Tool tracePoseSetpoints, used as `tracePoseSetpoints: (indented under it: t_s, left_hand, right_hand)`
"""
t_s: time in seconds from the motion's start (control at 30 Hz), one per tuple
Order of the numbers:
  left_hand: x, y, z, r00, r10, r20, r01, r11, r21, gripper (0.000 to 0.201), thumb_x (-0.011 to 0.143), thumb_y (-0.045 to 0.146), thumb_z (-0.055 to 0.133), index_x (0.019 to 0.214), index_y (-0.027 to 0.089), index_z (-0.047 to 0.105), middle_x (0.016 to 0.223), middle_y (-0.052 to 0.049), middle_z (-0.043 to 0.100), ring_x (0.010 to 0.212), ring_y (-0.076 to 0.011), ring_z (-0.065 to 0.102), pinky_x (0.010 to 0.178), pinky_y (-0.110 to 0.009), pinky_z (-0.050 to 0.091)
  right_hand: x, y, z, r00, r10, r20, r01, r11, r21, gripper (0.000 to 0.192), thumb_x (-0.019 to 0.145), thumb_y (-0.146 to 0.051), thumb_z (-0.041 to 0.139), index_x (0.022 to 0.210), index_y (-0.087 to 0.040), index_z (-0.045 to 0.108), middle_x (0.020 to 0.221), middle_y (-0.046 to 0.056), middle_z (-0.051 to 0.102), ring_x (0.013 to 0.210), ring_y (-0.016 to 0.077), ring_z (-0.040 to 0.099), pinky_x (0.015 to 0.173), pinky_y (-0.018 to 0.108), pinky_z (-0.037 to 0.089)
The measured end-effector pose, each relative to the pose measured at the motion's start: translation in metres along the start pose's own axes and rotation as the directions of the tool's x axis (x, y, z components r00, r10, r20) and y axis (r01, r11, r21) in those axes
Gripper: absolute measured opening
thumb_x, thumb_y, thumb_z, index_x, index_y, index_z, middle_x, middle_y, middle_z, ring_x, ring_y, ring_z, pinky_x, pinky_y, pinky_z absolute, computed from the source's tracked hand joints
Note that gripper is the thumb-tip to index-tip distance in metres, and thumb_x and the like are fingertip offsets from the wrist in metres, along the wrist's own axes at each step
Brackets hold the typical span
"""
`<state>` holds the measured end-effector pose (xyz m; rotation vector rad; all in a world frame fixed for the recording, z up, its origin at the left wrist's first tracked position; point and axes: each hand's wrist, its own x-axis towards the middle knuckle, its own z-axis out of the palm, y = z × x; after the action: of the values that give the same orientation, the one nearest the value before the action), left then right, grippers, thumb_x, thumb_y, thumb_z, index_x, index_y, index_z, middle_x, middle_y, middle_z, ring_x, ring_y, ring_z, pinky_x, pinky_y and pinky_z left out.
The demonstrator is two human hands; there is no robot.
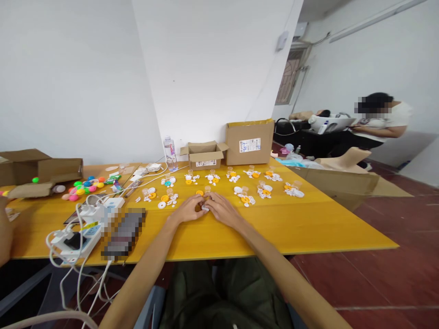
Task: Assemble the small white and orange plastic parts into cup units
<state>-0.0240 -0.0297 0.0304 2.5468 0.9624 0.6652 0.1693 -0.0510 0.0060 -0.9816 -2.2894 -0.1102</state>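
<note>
My left hand (188, 209) and my right hand (222, 208) meet on the yellow table (281, 224), fingertips pinched together around a small white and orange plastic part (204, 206). The part is mostly hidden by my fingers. Around my hands lie several little groups of white and orange plastic pieces (245, 195), each with a small clear cup, set in two rows across the table.
Two cardboard boxes (249, 142) and a water bottle (170, 153) stand at the table's far edge. At left are colourful balls (84, 187), a power strip with white cables (79, 234) and flattened cardboard (41, 171). Another person (380, 121) sits at right.
</note>
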Motion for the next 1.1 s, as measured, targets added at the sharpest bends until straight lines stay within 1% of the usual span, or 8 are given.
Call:
tracePoseSetpoints:
  t_s: [0.17, 0.27, 0.37, 0.47, 0.67, 0.77, 0.9, 1.1]
  left_hand:
    - [0.000, 0.001, 0.000, 1.000, -0.021, 0.009, 0.021, 1.000, 0.003, 0.012, 0.086, 0.032, 0.057, 0.090, 0.021, 0.061, 0.086, -0.002, 0.064, 0.079, -0.0176, 0.057, 0.080, -0.031, 0.049]
    - [0.000, 0.001, 0.000, 1.000, -0.024, 0.008, 0.024, 1.000, -0.015, 0.011, 0.085, 0.030, 0.058, 0.090, 0.022, 0.061, 0.087, -0.002, 0.064, 0.079, -0.0180, 0.058, 0.081, -0.032, 0.050]
    - [-0.001, 0.001, 0.000, 1.000, -0.029, -0.003, 0.029, 0.999, -0.039, 0.011, 0.084, 0.030, 0.059, 0.092, 0.022, 0.062, 0.087, -0.002, 0.065, 0.080, -0.0188, 0.059, 0.081, -0.033, 0.050]
    - [-0.002, 0.000, 0.000, 1.000, -0.024, 0.001, 0.024, 0.998, -0.055, 0.012, 0.083, 0.027, 0.060, 0.094, 0.022, 0.063, 0.090, -0.003, 0.064, 0.082, -0.0191, 0.059, 0.082, -0.033, 0.049]
    - [-0.002, -0.002, 0.000, 1.000, -0.025, 0.002, 0.025, 0.995, -0.096, 0.018, 0.084, 0.032, 0.061, 0.099, 0.021, 0.062, 0.098, -0.003, 0.059, 0.081, -0.0170, 0.055, 0.081, -0.031, 0.048]
    - [-0.001, -0.001, 0.001, 1.000, -0.012, -0.005, 0.011, 0.991, -0.136, 0.017, 0.088, 0.035, 0.058, 0.094, 0.020, 0.063, 0.098, -0.003, 0.057, 0.080, -0.0160, 0.054, 0.079, -0.030, 0.048]
    - [0.002, 0.000, 0.003, 1.000, -0.006, -0.011, 0.004, 0.983, -0.185, 0.014, 0.089, 0.031, 0.056, 0.086, 0.019, 0.063, 0.094, -0.003, 0.055, 0.080, -0.0153, 0.054, 0.077, -0.029, 0.048]
    - [0.003, 0.000, 0.005, 1.000, -0.027, -0.012, 0.024, 0.978, -0.207, 0.012, 0.087, 0.026, 0.056, 0.080, 0.019, 0.062, 0.089, -0.002, 0.054, 0.074, -0.0143, 0.053, 0.073, -0.029, 0.047]
  right_hand:
    - [-0.001, 0.001, 0.000, 0.997, 0.038, -0.068, -0.037, 0.999, 0.020, 0.022, 0.098, -0.018, 0.047, 0.097, -0.025, 0.068, 0.117, 0.009, 0.065, 0.108, 0.0218, 0.061, 0.094, 0.038, 0.050]
    - [-0.001, 0.003, 0.000, 0.989, 0.092, -0.112, -0.087, 0.995, 0.048, 0.024, 0.098, -0.020, 0.045, 0.093, -0.025, 0.067, 0.114, 0.008, 0.066, 0.107, 0.0221, 0.061, 0.092, 0.038, 0.051]
    - [-0.001, 0.005, 0.002, 0.971, 0.156, -0.180, -0.141, 0.986, 0.091, 0.026, 0.098, -0.020, 0.042, 0.095, -0.026, 0.068, 0.109, 0.008, 0.067, 0.103, 0.0227, 0.062, 0.090, 0.038, 0.052]
    - [-0.001, 0.009, 0.004, 0.935, 0.247, -0.255, -0.220, 0.967, 0.129, 0.027, 0.097, -0.019, 0.042, 0.096, -0.025, 0.068, 0.103, 0.007, 0.067, 0.098, 0.0228, 0.062, 0.088, 0.038, 0.051]
    - [-0.005, 0.020, 0.006, 0.843, 0.408, -0.351, -0.383, 0.913, 0.142, 0.026, 0.096, -0.021, 0.041, 0.089, -0.025, 0.066, 0.098, 0.007, 0.066, 0.096, 0.0243, 0.060, 0.085, 0.037, 0.050]
    - [-0.007, 0.026, 0.008, 0.821, 0.435, -0.370, -0.416, 0.899, 0.135, 0.024, 0.095, -0.021, 0.043, 0.087, -0.025, 0.065, 0.093, 0.007, 0.065, 0.092, 0.0244, 0.060, 0.082, 0.036, 0.049]
    - [-0.010, 0.031, 0.012, 0.810, 0.457, -0.368, -0.452, 0.886, 0.106, 0.024, 0.094, -0.019, 0.044, 0.083, -0.025, 0.064, 0.090, 0.007, 0.065, 0.088, 0.0244, 0.060, 0.079, 0.036, 0.049]
    - [-0.011, 0.037, 0.018, 0.833, 0.452, -0.320, -0.461, 0.886, 0.052, 0.020, 0.093, -0.021, 0.047, 0.088, -0.025, 0.065, 0.094, 0.008, 0.065, 0.091, 0.0262, 0.059, 0.080, 0.039, 0.049]
